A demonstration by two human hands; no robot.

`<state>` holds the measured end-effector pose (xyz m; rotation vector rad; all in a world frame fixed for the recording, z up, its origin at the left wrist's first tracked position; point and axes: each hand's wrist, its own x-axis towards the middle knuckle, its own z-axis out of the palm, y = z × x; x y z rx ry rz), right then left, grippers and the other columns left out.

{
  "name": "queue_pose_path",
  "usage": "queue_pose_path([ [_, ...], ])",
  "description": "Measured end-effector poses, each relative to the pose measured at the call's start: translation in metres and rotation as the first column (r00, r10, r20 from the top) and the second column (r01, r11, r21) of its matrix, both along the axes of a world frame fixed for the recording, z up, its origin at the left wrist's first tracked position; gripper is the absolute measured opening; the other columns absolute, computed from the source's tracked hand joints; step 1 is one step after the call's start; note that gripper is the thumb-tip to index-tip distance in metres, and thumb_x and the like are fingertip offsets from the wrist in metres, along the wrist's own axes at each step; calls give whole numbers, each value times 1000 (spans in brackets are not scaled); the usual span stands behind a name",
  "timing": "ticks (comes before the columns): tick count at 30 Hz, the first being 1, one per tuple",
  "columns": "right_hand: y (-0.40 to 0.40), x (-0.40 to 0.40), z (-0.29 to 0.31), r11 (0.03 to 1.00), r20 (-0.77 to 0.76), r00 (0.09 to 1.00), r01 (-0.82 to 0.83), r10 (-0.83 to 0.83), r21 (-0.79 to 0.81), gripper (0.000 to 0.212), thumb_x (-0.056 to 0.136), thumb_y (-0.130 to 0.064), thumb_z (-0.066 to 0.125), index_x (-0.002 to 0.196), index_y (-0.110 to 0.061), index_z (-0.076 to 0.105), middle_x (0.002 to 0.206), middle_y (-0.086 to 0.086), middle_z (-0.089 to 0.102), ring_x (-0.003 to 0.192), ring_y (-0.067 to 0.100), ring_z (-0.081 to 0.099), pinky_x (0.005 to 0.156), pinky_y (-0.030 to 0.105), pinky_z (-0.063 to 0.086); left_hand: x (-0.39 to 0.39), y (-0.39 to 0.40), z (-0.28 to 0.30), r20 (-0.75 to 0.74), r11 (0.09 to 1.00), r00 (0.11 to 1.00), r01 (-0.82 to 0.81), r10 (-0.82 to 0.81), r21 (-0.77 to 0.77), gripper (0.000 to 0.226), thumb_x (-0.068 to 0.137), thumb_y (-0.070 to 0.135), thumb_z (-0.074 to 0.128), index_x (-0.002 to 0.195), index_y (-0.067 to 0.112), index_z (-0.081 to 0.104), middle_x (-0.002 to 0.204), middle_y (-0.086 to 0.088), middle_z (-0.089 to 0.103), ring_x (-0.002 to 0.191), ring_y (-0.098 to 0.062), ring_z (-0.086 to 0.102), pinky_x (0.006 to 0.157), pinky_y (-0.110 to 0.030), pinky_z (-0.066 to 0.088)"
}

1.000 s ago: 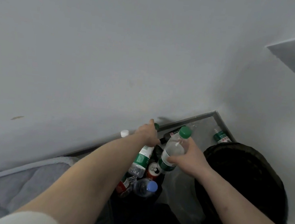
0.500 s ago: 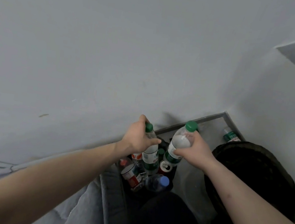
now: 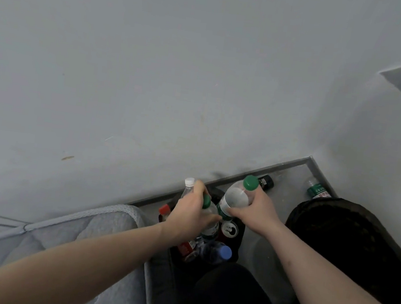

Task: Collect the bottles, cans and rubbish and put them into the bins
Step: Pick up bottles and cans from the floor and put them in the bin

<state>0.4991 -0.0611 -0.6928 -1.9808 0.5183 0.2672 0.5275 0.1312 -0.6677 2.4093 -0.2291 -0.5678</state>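
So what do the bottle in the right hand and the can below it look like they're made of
Bottle: clear, glossy plastic by the look of it; you can see through the wall, and it has a green screw cap and a printed label. Can: probably aluminium; its top is shiny silver with a pull-tab opening. The rest of the can is hidden.

Left hand [image 3: 190, 216] grips a green-capped bottle [image 3: 208, 212] over the small black bin [image 3: 239, 235] of bottles and a can [image 3: 230, 229]. Right hand [image 3: 257, 206] grips a second green-capped bottle [image 3: 236, 198] just beside. Large black bin [image 3: 349, 246] at right.
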Motion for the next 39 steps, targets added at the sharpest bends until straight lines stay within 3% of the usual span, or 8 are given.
queue_pose_path([
  [6, 24, 19, 0, 989, 0, 993, -114, 114, -90, 57, 62, -35, 78, 116, -34, 58, 100, -12, 69, 97, 14, 66, 86, 31, 55, -17, 1, -2, 94, 982, 978, 186, -187, 19, 38, 92, 38, 67, 97, 27, 30, 96, 4, 55, 77, -15, 55, 66, -34, 40],
  [11, 26, 32, 7, 966, -61, 978, -205, 197, -159, 64, 58, -41, 73, 120, -35, 59, 110, -7, 71, 103, 18, 67, 87, 27, 52, -18, 7, 0, 86, 962, 960, 262, -268, 72, 34, 97, 40, 60, 98, 19, 33, 94, 1, 47, 77, -21, 51, 66, -34, 34],
  [17, 18, 37, 11, 952, -117, 969, -238, 219, -192, 60, 64, -32, 78, 119, -31, 56, 117, -4, 68, 110, 19, 65, 91, 30, 53, -10, -3, 0, 73, 888, 898, 412, -434, 205, 36, 97, 47, 57, 109, 23, 32, 113, -4, 52, 101, -26, 58, 78, -37, 45],
  [24, -1, 33, 25, 968, -101, 979, -194, 180, -160, 70, 63, -31, 86, 126, -31, 55, 118, -8, 63, 107, 16, 61, 93, 32, 51, 26, 20, 47, -35, 896, 935, 349, -354, 273, 58, 87, 76, 46, 121, 29, 46, 121, 4, 58, 108, -20, 58, 92, -36, 47],
  [28, -4, 30, 45, 974, -24, 987, -158, 156, -164, 56, 67, -27, 84, 114, -32, 54, 109, -11, 63, 102, 16, 62, 86, 34, 52, 76, 73, 65, -77, 878, 954, 298, -291, 375, 44, 98, 57, 46, 124, 22, 56, 128, -2, 61, 113, -22, 58, 98, -37, 47],
  [33, 20, 37, 58, 982, 131, 982, -120, 139, -146, 50, 67, -34, 84, 105, -38, 53, 99, -18, 65, 91, 4, 63, 79, 32, 55, 120, 138, 29, -378, 857, 925, 215, -26, 468, 37, 99, 36, 56, 126, 11, 62, 125, -6, 64, 112, -23, 59, 95, -29, 46],
  [36, 37, 43, 57, 980, 177, 969, -151, 172, -130, 49, 69, -33, 86, 104, -41, 53, 96, -20, 66, 88, -3, 62, 77, 29, 54, 135, 163, -9, -447, 778, 894, 299, -26, 552, 41, 87, 33, 51, 110, 4, 69, 114, -15, 71, 104, -30, 67, 93, -39, 55],
  [39, 49, 51, 51, 973, 201, 957, -181, 207, -144, 48, 70, -33, 84, 101, -49, 52, 96, -22, 64, 90, -3, 62, 78, 31, 55, 145, 182, -45, -492, 697, 869, 390, -61, 602, 45, 85, 31, 41, 110, 5, 68, 112, -16, 71, 101, -31, 69, 91, -43, 57],
])
